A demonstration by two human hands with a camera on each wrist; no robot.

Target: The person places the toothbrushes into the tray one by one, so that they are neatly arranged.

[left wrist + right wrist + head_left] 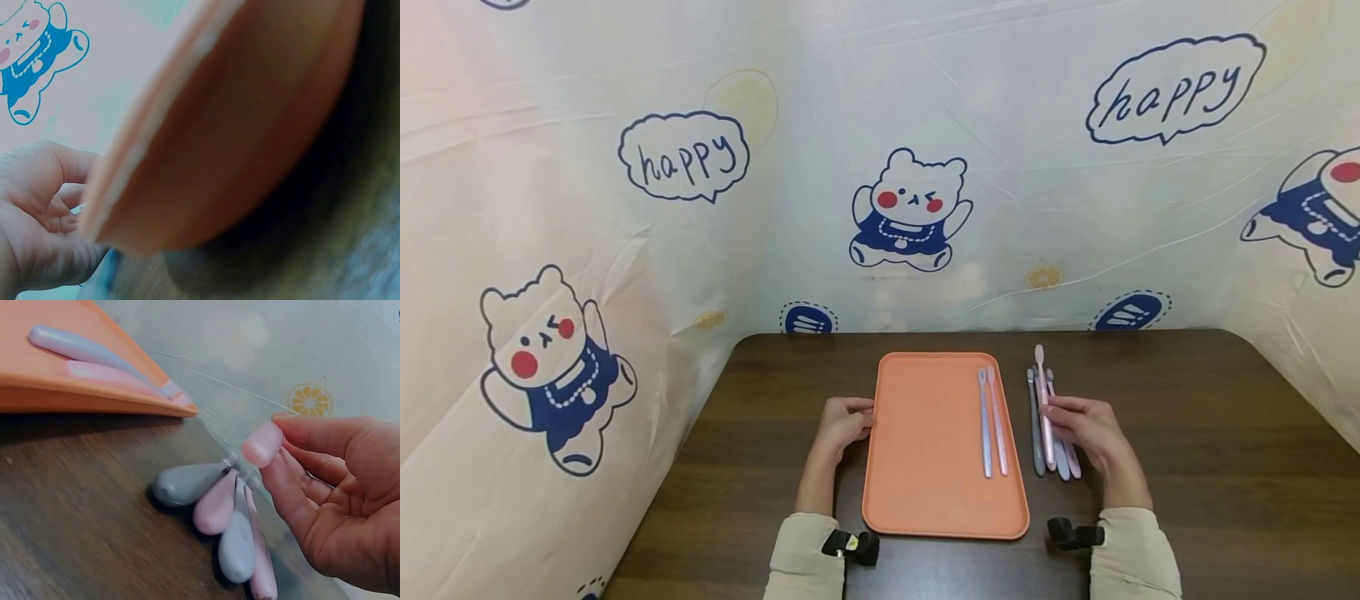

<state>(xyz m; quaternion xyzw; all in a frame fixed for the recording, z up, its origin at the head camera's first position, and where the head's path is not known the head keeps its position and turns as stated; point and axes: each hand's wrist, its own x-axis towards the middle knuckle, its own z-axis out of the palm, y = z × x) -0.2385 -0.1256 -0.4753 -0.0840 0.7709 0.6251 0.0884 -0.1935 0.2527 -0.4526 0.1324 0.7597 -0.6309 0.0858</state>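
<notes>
Pinched between the right hand's (1093, 429) thumb and fingertips is a pink toothbrush (262, 445), its bristle end pointing away from the person. Beneath it on the table, several more toothbrushes are fanned out: a grey one (187, 484), a light blue one (237, 550) and pink ones. An orange tray (925, 450) lies to the left of them. Along its right side rest a light blue toothbrush (985, 433) and a pink toothbrush (1000, 437), side by side. At the tray's left edge, the left hand (841, 429) grips the rim with thumb and fingers.
The dark wooden table (1225, 433) extends past the tray on both sides. A pale curtain (1037, 208) printed with bears and "happy" bubbles hangs behind and beside it. Black cameras (857, 547) are strapped at both sleeves.
</notes>
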